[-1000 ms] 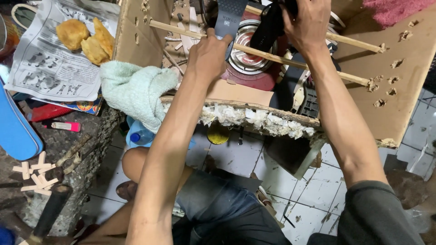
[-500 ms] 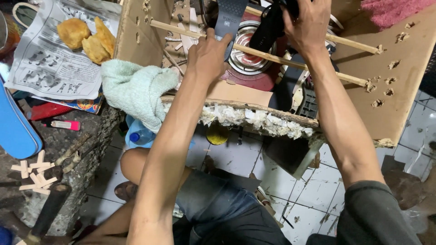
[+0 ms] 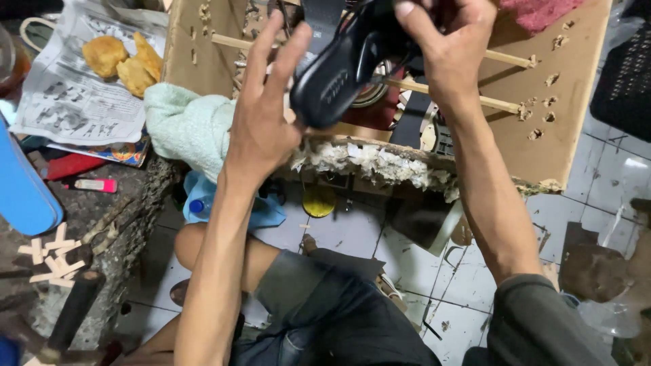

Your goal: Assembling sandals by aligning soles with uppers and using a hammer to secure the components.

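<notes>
The black tool [image 3: 346,68] is clamped at its two-o'clock end by the right hand [image 3: 444,47], while the spread left hand [image 3: 261,115], at eight o'clock, is held just beside its lower end.

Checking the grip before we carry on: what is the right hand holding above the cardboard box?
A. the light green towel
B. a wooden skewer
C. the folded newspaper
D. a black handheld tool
D: the right hand grips a black handheld tool over the cardboard box, while the left hand is open beside it, its fingers up against the tool's side.
</notes>
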